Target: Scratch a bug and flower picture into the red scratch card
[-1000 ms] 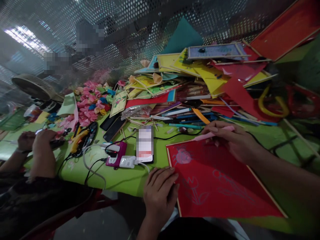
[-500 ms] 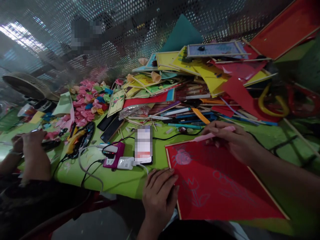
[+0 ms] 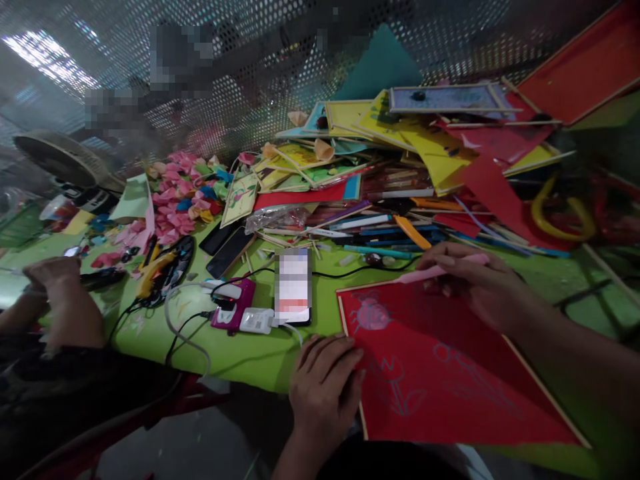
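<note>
A red board (image 3: 450, 373) with a thin wooden frame lies on the green table (image 3: 250, 357) in front of me, with pale outlines of a ladybug and flowers drawn on it. My left hand (image 3: 325, 387) rests flat on the board's near-left corner. My right hand (image 3: 470, 280) holds a pink pen-like tool (image 3: 440, 270) over the board's far edge, its tip pointing left.
A phone (image 3: 293, 293), a pink device and a white charger with cables lie left of the board. Pens, sticks and framed coloured boards (image 3: 400, 153) pile up behind. Pink paper flowers (image 3: 183, 200) lie far left. Another person's hands (image 3: 55, 280) work at the left.
The view has shifted slightly. My hands keep their places on the board. The other person's hands at the left moved a little.
</note>
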Available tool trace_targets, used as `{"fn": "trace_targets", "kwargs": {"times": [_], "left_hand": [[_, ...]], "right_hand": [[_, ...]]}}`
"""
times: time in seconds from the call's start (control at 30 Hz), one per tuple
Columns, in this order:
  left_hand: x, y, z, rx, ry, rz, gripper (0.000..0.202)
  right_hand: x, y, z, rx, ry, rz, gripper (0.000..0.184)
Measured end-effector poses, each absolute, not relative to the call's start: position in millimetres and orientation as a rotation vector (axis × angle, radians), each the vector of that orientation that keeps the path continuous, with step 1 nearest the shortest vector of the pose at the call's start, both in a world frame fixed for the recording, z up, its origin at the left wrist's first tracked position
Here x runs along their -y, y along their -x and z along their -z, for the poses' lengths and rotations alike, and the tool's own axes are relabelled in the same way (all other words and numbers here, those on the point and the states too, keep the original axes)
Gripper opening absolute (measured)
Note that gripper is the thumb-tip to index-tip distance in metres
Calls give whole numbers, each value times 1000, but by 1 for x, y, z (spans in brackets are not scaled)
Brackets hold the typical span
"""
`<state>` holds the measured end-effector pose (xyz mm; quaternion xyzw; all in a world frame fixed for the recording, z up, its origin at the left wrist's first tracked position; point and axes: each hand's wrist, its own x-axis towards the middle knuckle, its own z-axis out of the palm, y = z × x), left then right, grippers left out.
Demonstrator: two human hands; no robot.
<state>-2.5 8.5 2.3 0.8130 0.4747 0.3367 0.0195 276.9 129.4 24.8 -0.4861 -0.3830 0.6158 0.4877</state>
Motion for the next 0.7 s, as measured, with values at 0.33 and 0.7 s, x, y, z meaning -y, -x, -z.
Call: {"fn": "trace_targets", "kwargs": {"times": [0.33, 0.7], "left_hand": [[-8, 6, -1, -1467, -2559, -991, 23], [-9, 3, -5, -1486, -2544, -1031, 22]], "right_hand": [[-129, -276, -26, 929, 1168, -1539, 28], [-129, -278, -23, 960, 1171, -1511, 23]]}}
